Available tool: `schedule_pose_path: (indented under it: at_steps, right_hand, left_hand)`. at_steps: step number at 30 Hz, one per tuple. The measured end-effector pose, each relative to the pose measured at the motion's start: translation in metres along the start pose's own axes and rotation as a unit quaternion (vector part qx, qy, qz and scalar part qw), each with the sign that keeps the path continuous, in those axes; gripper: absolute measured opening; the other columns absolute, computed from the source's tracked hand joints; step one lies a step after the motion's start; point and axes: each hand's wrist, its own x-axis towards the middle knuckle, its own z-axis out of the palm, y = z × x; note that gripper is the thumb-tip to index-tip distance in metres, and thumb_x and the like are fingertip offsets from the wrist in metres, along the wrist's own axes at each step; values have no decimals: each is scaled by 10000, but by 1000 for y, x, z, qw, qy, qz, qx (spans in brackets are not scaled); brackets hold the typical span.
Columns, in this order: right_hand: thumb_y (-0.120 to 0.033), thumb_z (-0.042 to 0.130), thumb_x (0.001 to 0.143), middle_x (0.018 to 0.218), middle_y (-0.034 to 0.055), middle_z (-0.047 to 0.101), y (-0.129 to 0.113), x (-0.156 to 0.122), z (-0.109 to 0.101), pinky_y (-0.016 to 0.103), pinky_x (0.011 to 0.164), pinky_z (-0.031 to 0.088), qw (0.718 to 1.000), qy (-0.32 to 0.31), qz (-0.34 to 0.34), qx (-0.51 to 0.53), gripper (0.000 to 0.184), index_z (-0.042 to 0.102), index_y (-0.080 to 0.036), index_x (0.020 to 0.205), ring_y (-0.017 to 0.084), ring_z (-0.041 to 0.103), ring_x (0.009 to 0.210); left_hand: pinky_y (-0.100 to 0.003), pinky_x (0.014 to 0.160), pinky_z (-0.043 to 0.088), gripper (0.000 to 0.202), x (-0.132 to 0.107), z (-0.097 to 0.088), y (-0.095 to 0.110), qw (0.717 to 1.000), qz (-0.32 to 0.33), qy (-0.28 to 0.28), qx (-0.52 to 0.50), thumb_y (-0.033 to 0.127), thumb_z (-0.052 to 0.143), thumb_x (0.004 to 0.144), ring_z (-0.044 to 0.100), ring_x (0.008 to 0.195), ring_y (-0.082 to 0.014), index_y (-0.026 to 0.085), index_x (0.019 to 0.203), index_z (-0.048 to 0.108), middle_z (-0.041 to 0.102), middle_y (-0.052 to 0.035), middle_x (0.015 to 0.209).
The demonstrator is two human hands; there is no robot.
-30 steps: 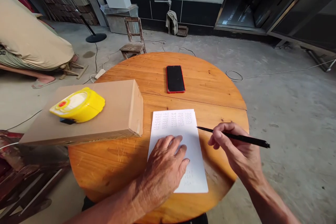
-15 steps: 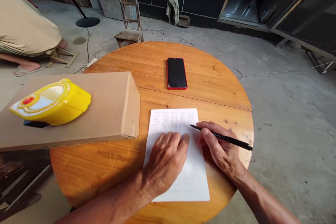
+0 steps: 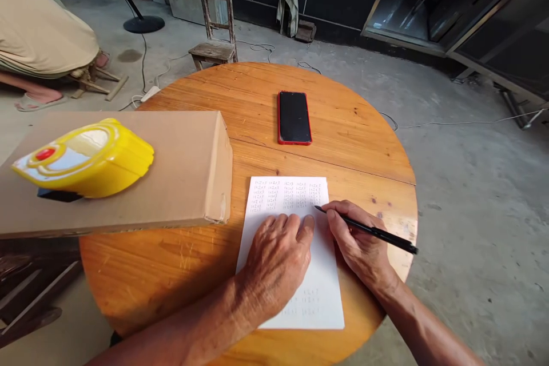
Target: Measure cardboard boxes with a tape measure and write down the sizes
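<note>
A black pen (image 3: 377, 233) slants across my right hand (image 3: 360, 240), pinched between thumb and fingers. Its tip meets the sheet of white paper (image 3: 317, 274) near the right end of the handwritten rows. These rows are columns of small figures across the top of the sheet, with fainter marks at the bottom. My left hand (image 3: 278, 266) lies palm down on the middle of the paper, fingers slightly bent and holding nothing; it covers part of the page. Both hands are close together, the left thumb just short of the pen tip.
The paper lies on a round wooden table (image 3: 184, 291). Beyond it is a red-cased phone (image 3: 294, 118). At left, a cardboard box (image 3: 180, 171) carries a yellow toy-like object (image 3: 94, 157). A wooden chair (image 3: 214, 51) stands behind; a person's draped legs (image 3: 43, 40) show at far left.
The view has shifted slightly, moving the table items a little to the right. The pen stays in my right hand at the rows, and my left hand stays on the paper.
</note>
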Motion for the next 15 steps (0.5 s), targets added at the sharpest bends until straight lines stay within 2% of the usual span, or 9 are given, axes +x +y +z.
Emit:
schedule_pose_path:
  at_steps: [6, 15]
  right_hand:
    - [-160, 526, 924, 845, 27, 719, -2, 3, 2, 267, 666, 502, 999, -8, -35, -20, 144, 663, -202, 925, 142, 657, 712]
    - [-162, 539, 924, 840, 21, 717, 2, 2, 3, 244, 679, 503, 999, -10, -41, -16, 140, 675, -191, 938, 121, 657, 717]
  left_hand:
    - [-418, 689, 492, 345, 0, 2, 1, 1000, -4, 15, 7, 103, 492, 889, 574, 759, -243, 142, 1216, 595, 576, -40, 819]
    - [-414, 702, 494, 340, 0, -1, 0, 1000, -9, 9, 2, 103, 497, 891, 574, 767, -239, 156, 1209, 605, 576, -29, 818]
